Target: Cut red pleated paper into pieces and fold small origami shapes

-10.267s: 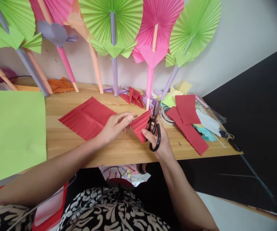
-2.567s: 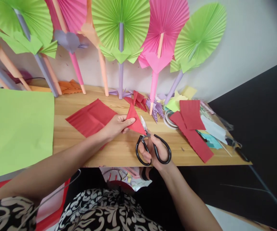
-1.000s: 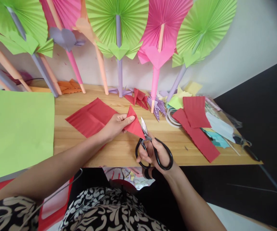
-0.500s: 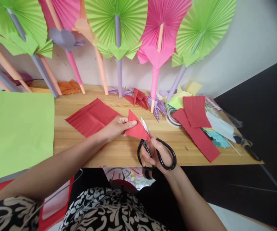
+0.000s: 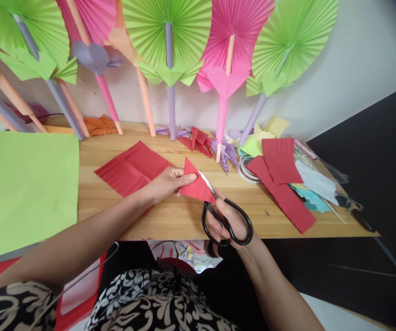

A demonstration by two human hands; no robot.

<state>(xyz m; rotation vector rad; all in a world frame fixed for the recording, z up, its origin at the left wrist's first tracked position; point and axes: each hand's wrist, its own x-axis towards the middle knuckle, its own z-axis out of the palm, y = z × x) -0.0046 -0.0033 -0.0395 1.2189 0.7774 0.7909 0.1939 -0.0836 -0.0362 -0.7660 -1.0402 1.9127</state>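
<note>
Between thumb and fingers, my left hand [image 5: 174, 180] pinches a folded red paper triangle [image 5: 196, 189]. My right hand [image 5: 230, 220] is wrapped round black-handled scissors [image 5: 245, 225], fingers in the loops. The blades lie along the triangle's right edge and look closed or nearly so; whether paper is between them I cannot tell. Behind my left hand, a creased red paper sheet [image 5: 132, 166] lies on the wooden table [image 5: 170, 225], partly covered by my wrist.
Green fans [image 5: 166, 41] and a pink fan [image 5: 234, 50] on paper sticks lean against the wall. A light green sheet [image 5: 25, 188] covers the table's left. At right lie red paper strips [image 5: 284, 195], tape rolls [image 5: 246, 168] and scraps. Folded red pieces [image 5: 200, 140] sit at the back.
The scissors' blades and handles have come closer together, with the blade tip moving slightly left along the triangle's edge. My left hand keeps its hold nearly unmoved.
</note>
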